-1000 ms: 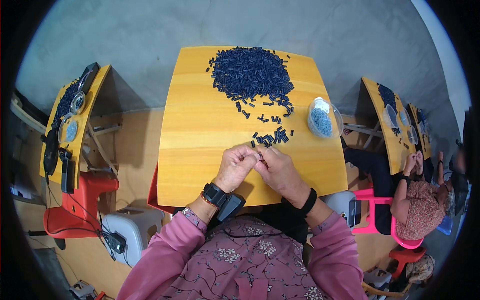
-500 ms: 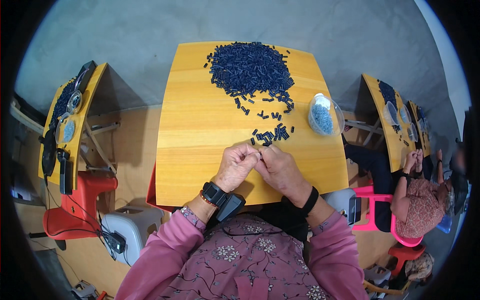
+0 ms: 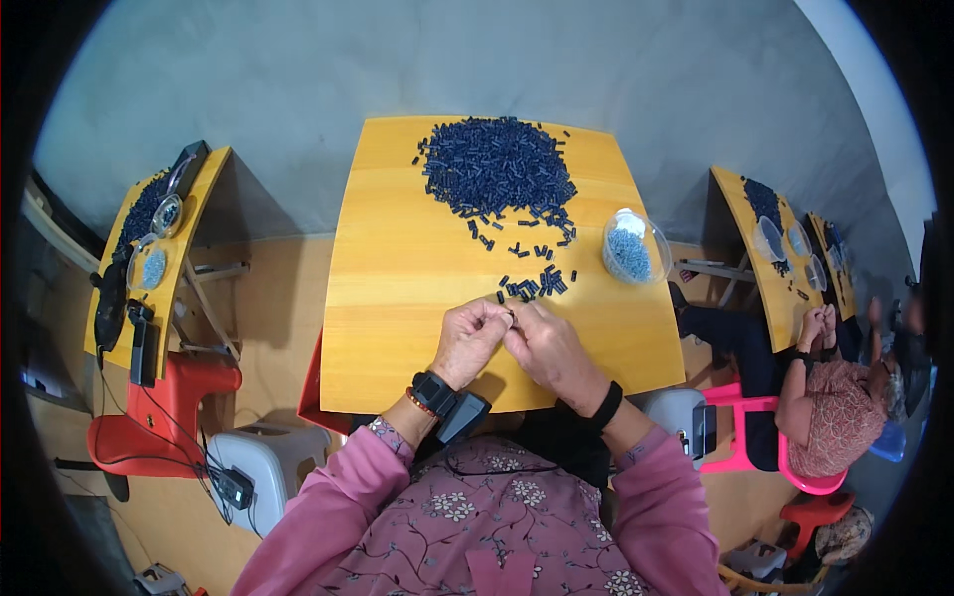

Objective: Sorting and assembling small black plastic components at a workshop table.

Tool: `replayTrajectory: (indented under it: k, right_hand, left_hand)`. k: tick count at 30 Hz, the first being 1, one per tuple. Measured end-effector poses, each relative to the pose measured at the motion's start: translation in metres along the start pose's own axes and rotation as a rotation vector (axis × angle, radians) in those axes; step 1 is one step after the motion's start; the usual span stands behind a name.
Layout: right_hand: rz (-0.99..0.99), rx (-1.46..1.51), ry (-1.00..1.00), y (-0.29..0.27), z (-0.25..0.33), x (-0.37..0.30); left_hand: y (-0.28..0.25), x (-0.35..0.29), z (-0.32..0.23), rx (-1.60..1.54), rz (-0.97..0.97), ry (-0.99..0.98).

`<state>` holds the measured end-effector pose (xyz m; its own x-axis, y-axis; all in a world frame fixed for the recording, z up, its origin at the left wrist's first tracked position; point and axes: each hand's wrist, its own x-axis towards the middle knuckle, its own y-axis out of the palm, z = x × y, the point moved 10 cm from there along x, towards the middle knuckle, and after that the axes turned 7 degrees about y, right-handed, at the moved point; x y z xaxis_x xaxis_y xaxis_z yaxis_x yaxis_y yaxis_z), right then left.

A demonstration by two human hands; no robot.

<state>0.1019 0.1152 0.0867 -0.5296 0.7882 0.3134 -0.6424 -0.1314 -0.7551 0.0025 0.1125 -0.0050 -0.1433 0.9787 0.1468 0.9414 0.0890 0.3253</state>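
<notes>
Over the near part of the table, my left hand [image 3: 469,343] and my right hand [image 3: 549,350] meet, thumbs and fingertips pinched together. Between them shows a bit of a small dark plastic piece [image 3: 511,316], mostly covered by the fingers. Just beyond my fingertips lies a small group of short black tube-like plastic pieces [image 3: 535,286]. Farther back is a big heap of the same pieces [image 3: 497,167], with some strewn in front of it. To the right stands a clear round tub [image 3: 660,260] holding tiny light-blue parts [image 3: 628,254] and something white.
The yellow wooden table [image 3: 397,268] stands near a grey wall. Side tables [image 3: 204,214] with similar heaps and tubs are at left and right. A co-worker [image 3: 840,407] sits at the right one. Red stool [image 3: 189,397], grey stool [image 3: 263,452] and cables are at left.
The view has tilted, so the table appears lower in the picture. Both hands stay pinched together at nearly the same spot by the small group of pieces.
</notes>
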Motion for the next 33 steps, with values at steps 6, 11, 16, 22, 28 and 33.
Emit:
replayTrajectory:
  k: [6,11,16,22,28,33]
  right_hand:
    - [-0.04,0.108,0.125,-0.02,-0.037,-0.031]
    - [-0.051,0.382,0.405,-0.022,-0.111,-0.05]
    - [0.002,0.459,0.423,-0.018,-0.117,-0.047]
    - [0.055,0.459,0.376,-0.017,-0.113,-0.042]
    - [0.123,0.478,0.511,-0.028,-0.122,-0.028]
    - [-0.133,0.202,0.22,-0.066,-0.107,0.013]
  left_hand:
    - [-0.06,-0.024,-0.083,0.114,-0.288,0.329]
    - [-0.185,-0.085,-0.138,0.357,-0.8,0.58]
    - [-0.287,-0.146,-0.104,0.202,-1.006,0.477]
    - [-0.386,-0.171,0.006,0.124,-0.882,0.182]
    - [-0.419,-0.174,0.032,0.367,-0.761,-0.007]
    - [-0.319,-0.149,-0.082,0.68,-0.981,0.292]
